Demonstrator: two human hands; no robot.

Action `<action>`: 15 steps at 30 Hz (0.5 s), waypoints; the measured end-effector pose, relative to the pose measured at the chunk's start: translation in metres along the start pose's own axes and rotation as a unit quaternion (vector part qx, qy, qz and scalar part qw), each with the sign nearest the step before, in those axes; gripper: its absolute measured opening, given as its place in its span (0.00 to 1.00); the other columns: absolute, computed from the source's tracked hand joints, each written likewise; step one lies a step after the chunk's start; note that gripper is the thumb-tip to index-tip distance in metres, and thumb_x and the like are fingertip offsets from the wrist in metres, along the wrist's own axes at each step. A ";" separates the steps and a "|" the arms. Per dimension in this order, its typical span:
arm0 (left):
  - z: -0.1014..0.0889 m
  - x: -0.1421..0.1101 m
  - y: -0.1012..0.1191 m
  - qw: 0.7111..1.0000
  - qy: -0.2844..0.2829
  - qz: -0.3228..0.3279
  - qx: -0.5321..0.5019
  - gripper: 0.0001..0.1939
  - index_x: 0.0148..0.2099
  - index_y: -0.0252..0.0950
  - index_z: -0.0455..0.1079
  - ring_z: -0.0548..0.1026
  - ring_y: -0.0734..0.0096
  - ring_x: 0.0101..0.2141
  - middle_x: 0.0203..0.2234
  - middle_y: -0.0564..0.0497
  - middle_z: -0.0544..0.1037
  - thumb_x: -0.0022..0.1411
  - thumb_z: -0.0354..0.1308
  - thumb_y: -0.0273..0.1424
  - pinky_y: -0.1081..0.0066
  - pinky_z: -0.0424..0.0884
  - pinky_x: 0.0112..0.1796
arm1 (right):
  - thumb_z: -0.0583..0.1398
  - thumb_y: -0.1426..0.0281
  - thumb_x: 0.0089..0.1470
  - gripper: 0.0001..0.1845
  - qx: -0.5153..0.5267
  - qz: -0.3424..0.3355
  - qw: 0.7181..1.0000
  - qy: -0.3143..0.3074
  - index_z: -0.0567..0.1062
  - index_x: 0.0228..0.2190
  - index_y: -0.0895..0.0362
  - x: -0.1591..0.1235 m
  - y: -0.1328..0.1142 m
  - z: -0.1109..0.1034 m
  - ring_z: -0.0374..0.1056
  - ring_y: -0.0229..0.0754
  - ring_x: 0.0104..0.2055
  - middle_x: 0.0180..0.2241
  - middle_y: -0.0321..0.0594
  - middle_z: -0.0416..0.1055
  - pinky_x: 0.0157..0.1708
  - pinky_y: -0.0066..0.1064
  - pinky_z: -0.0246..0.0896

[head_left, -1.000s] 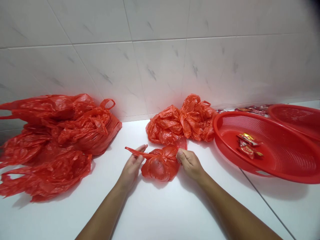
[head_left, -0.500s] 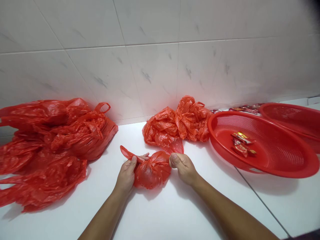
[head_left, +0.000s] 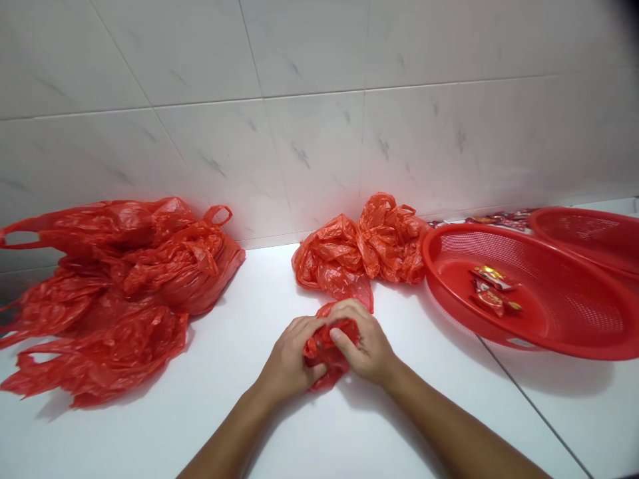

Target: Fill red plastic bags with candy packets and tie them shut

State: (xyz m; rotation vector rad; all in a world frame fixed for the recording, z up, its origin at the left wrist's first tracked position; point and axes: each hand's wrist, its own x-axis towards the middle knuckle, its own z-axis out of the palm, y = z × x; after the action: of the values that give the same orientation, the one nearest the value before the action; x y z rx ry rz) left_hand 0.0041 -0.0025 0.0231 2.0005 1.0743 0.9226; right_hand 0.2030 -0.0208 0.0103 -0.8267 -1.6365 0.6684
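Note:
Both of my hands are wrapped round a small, bunched red plastic bag [head_left: 332, 369] just above the white tabletop. From the left side, my left hand [head_left: 294, 356] grips it, the thumb low against the film. My right hand [head_left: 364, 339] closes over the top and right side, its thumb pressing on the gathered plastic. What the bag holds is hidden. Right behind it, by the wall, lie two crumpled red plastic bags [head_left: 329, 256].
A large heap of red plastic bags [head_left: 150, 266] lies at the left. On the right stands a red plastic colander [head_left: 529, 286] with several small wrapped packets [head_left: 492, 293] inside. A second red basket [head_left: 589, 233] is behind it, near more packets [head_left: 504, 218] along the tiled wall [head_left: 319, 159].
My hands have come together and shifted slightly right. The bag's handles, pulled apart to either side before, are now folded in and bunched between my fingers. The view has tilted a little.

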 end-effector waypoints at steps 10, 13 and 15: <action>-0.006 -0.002 -0.017 0.995 -0.030 0.038 0.091 0.29 0.61 0.47 0.74 0.76 0.55 0.56 0.57 0.47 0.76 0.58 0.67 0.23 0.58 0.75 0.56 | 0.74 0.63 0.47 0.40 -0.111 0.132 0.968 -0.182 0.72 0.61 0.49 0.001 0.025 -0.004 0.65 0.55 0.60 0.59 0.45 0.70 0.59 0.48 0.65; -0.005 -0.002 -0.015 0.993 -0.031 0.038 0.106 0.27 0.59 0.45 0.75 0.76 0.56 0.55 0.57 0.47 0.76 0.58 0.66 0.22 0.58 0.76 0.55 | 0.72 0.66 0.48 0.25 -0.103 0.138 0.965 -0.196 0.77 0.49 0.51 0.003 0.025 -0.002 0.68 0.52 0.53 0.51 0.42 0.73 0.51 0.41 0.67; -0.004 -0.002 -0.013 0.993 -0.026 0.036 0.110 0.24 0.55 0.44 0.76 0.77 0.56 0.53 0.54 0.47 0.78 0.58 0.65 0.22 0.57 0.77 0.53 | 0.69 0.69 0.49 0.15 -0.096 0.129 0.966 -0.204 0.76 0.40 0.52 0.005 0.023 -0.002 0.69 0.48 0.47 0.46 0.39 0.75 0.44 0.35 0.65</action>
State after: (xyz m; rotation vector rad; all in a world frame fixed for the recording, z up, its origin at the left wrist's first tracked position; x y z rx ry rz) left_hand -0.0049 0.0023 0.0144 2.2447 1.1225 0.8132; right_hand 0.2079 -0.0032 -0.0048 -1.1087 -2.0057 0.9182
